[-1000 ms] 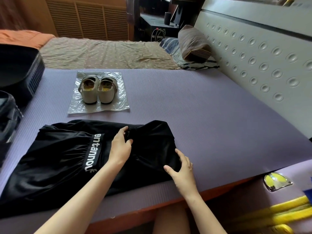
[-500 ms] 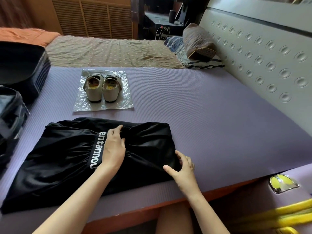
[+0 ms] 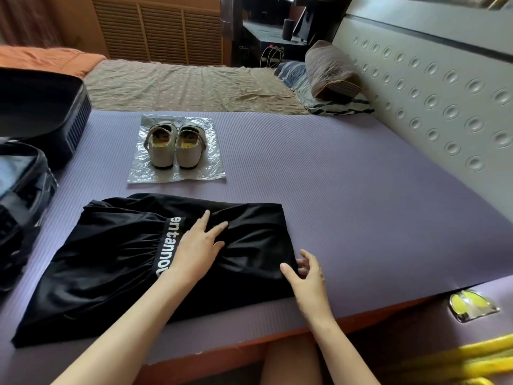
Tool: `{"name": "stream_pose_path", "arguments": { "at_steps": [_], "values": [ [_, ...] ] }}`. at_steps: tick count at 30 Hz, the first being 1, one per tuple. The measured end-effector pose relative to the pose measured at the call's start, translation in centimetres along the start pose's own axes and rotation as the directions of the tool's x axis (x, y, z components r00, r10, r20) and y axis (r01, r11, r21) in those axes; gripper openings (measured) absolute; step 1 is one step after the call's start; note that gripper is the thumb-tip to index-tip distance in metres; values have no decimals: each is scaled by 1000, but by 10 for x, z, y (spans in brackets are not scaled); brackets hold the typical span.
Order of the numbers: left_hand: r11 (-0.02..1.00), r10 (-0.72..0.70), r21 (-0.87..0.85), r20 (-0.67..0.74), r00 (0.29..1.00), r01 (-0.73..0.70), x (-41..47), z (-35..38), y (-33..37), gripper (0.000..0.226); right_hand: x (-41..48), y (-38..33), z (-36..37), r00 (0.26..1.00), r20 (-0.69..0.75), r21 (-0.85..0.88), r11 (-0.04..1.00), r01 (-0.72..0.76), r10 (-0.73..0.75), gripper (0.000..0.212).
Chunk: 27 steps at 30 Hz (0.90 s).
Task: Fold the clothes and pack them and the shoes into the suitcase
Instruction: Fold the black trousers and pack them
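The garment [image 3: 111, 259] lies on the mat [image 3: 361, 218] at the near edge. Behind it, the shoes [image 3: 162, 151] stand side by side on a plastic sheet [image 3: 144, 173]. The suitcase [image 3: 41, 107] lies at the mat's left. The headboard [image 3: 444, 107] runs along the right. The left hand [image 3: 197, 245] rests on the garment's middle; the right hand [image 3: 308, 276] holds its near right corner.

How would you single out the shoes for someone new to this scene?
Start at the purple mat covering the bed's near end. Behind the black garment lies a crinkled clear plastic sheet. The cream strapped shoes stand on it as a pair, the only footwear there.
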<state>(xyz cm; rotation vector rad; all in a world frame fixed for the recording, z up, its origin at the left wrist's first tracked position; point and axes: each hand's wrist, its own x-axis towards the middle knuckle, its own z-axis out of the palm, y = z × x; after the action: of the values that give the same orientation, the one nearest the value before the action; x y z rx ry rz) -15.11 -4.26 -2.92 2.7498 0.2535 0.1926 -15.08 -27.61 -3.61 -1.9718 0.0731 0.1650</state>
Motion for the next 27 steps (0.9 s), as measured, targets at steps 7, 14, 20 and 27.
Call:
{"name": "stream_pose_path", "arguments": {
  "at_steps": [7, 14, 20, 27],
  "values": [
    [939, 57, 342, -64, 996, -31, -5, 4, -3, 59, 5, -2, 0, 1000, -3, 3, 1000, -22, 22, 59],
    [927, 17, 375, -65, 998, 9, -11, -3, -2, 59, 5, 4, 3, 1000, -1, -41, 999, -10, 10, 49],
    [943, -232, 268, 113, 966, 195, -33, -11, -13, 63, 11, 0, 5, 998, -23, 1, 998, -66, 66, 50],
    [954, -214, 240, 133, 968, 178, -38, 3, -23, 61, 18, 6, 8, 995, -1, -107, 990, -95, 96, 30]
  ]
}}
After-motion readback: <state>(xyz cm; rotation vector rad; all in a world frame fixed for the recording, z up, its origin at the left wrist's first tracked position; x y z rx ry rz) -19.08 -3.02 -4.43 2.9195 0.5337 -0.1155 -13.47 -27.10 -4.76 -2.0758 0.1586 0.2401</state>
